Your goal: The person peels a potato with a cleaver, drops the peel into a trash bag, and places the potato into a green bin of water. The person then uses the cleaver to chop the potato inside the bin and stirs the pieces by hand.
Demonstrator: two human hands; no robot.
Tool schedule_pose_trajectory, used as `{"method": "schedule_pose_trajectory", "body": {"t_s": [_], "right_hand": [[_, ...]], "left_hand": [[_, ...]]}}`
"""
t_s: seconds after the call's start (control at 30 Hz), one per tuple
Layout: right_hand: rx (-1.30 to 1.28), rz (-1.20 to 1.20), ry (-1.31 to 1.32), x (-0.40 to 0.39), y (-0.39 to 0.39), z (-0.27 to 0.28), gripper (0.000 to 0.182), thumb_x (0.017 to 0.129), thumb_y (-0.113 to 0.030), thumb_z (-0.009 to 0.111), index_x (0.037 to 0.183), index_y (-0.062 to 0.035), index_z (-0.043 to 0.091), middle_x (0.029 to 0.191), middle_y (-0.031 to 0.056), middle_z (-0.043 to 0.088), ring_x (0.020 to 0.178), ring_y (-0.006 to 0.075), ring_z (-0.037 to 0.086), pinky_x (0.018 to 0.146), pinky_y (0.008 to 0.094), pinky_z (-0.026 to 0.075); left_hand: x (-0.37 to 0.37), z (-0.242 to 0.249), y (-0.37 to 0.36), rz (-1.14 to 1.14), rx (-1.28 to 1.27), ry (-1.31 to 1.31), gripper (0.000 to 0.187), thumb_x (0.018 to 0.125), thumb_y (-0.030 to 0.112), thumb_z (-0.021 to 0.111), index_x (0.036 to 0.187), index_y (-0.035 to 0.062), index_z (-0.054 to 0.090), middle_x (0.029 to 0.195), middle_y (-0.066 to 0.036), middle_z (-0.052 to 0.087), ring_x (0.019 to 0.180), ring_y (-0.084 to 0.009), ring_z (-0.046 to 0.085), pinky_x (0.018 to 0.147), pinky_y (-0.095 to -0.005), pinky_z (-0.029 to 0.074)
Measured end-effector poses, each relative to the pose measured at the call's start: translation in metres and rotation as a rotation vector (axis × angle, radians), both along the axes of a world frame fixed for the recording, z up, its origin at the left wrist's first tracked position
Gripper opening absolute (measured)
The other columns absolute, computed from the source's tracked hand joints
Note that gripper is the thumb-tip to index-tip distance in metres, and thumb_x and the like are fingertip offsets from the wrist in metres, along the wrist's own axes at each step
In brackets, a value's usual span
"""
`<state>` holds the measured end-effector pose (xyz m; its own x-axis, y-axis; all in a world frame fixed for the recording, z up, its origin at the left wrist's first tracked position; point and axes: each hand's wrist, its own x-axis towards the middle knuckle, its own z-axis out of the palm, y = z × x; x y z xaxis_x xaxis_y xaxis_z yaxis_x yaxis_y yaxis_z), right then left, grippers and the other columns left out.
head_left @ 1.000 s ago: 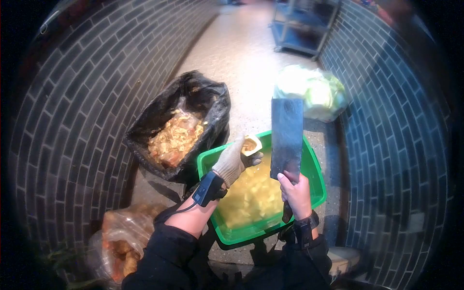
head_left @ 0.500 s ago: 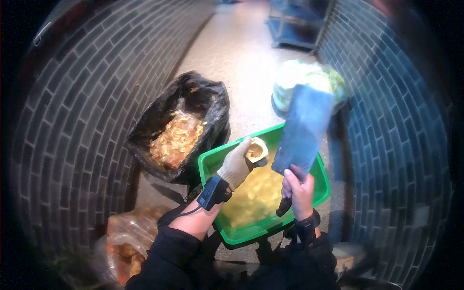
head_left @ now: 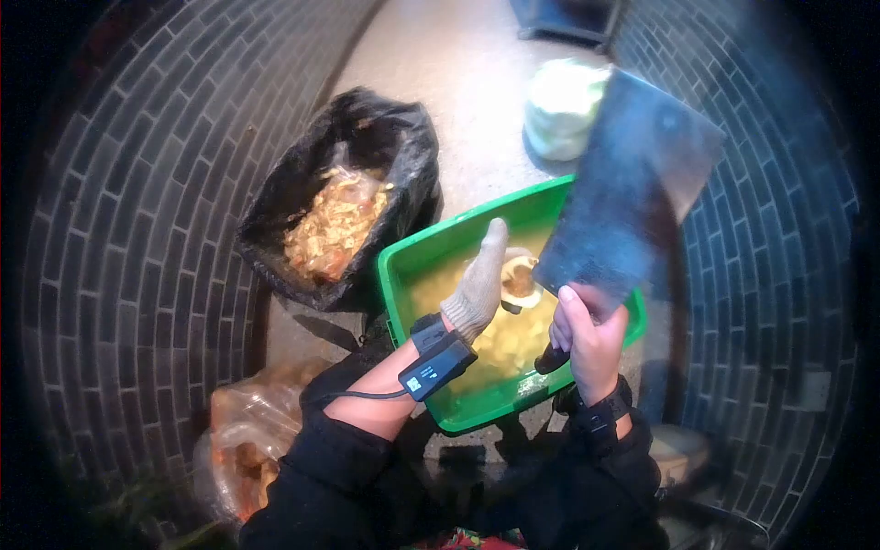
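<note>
My left hand (head_left: 478, 284), in a light knit glove, is over the green tub (head_left: 392, 316) with its thumb pointing up. It holds a pale, peeled vegetable chunk (head_left: 521, 279) with a brownish hollow in its face; the fingers beneath are mostly hidden. My bare right hand (head_left: 591, 337) grips the handle of a broad cleaver (head_left: 632, 183). The blade is raised and tilted to the right, its lower corner close beside the chunk in this view. Inside the tub, pale yellow pieces (head_left: 513, 344) lie in yellowish, cloudy liquid.
A black-bag-lined container (head_left: 266, 206) with peelings (head_left: 339, 225) stands left of the tub. Beyond the tub is a whitish-green bundle (head_left: 561, 105). A clear plastic bag (head_left: 243, 422) with brownish pieces sits at lower left. Brick walls (head_left: 165, 202) flank both sides; a dark rack (head_left: 568, 23) stands ahead.
The view has tipped down slightly. My left hand has turned and moved right with the chunk, nearer the cleaver. The cleaver blade has swung to the right and shows more of its flat side.
</note>
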<state>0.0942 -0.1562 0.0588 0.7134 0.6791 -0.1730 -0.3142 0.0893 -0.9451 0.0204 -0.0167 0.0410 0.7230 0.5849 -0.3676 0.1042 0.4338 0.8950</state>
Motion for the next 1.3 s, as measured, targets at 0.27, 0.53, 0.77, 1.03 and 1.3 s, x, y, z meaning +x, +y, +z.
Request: {"method": "schedule_pose_trajectory", "body": {"t_s": [0.27, 0.53, 0.77, 1.03, 1.3], "right_hand": [[-0.123, -0.115, -0.409, -0.007, 0.009, -0.013, 0.014, 0.088, -0.007, 0.064, 0.097, 0.0038, 0.064, 0.079, 0.0068, 0.068, 0.070, 0.0123, 0.062, 0.064, 0.0279, 0.049], [-0.167, -0.050, -0.652, -0.013, 0.023, -0.002, 0.016, 0.088, -0.007, 0.063, 0.101, 0.0018, 0.063, 0.078, 0.0075, 0.069, 0.070, 0.0154, 0.065, 0.064, 0.0301, 0.049], [-0.075, -0.036, -0.101, -0.021, 0.025, -0.021, 0.008, 0.092, -0.008, 0.059, 0.089, -0.0007, 0.058, 0.064, -0.0020, 0.051, 0.050, 0.0071, 0.047, 0.047, 0.0243, 0.038], [0.031, 0.038, 0.210, -0.028, 0.028, -0.016, 0.014, 0.093, -0.009, 0.058, 0.082, -0.0027, 0.051, 0.059, -0.0026, 0.045, 0.044, 0.0070, 0.041, 0.042, 0.0249, 0.035], [-0.052, -0.124, 0.049, -0.015, 0.024, -0.009, 0.015, 0.092, -0.012, 0.060, 0.082, -0.0025, 0.056, 0.060, -0.0026, 0.048, 0.047, 0.0062, 0.044, 0.042, 0.0230, 0.036]], "left_hand": [[0.007, -0.018, 0.000, 0.006, 0.356, -0.097, 0.065, 0.098, 0.054, 0.032, 0.088, 0.0002, 0.067, 0.072, -0.008, 0.063, 0.065, -0.0145, 0.059, 0.057, -0.0282, 0.047], [0.004, -0.015, -0.002, 0.076, 0.244, -0.019, 0.056, 0.100, 0.047, 0.037, 0.091, -0.0003, 0.066, 0.070, -0.006, 0.062, 0.064, -0.0128, 0.056, 0.060, -0.0265, 0.044], [0.002, -0.020, 0.002, 0.116, 0.281, -0.014, 0.054, 0.099, 0.047, 0.041, 0.093, -0.0004, 0.066, 0.075, -0.003, 0.062, 0.068, -0.0096, 0.053, 0.063, -0.0258, 0.043], [-0.001, -0.028, 0.006, 0.083, 0.198, -0.083, 0.054, 0.100, 0.048, 0.040, 0.096, -0.0005, 0.064, 0.078, -0.003, 0.061, 0.070, -0.0104, 0.054, 0.064, -0.0259, 0.044], [0.007, -0.034, 0.009, 0.061, 0.092, -0.147, 0.052, 0.102, 0.046, 0.034, 0.099, 0.0033, 0.062, 0.084, -0.004, 0.064, 0.070, -0.0100, 0.057, 0.063, -0.0248, 0.048]]}}
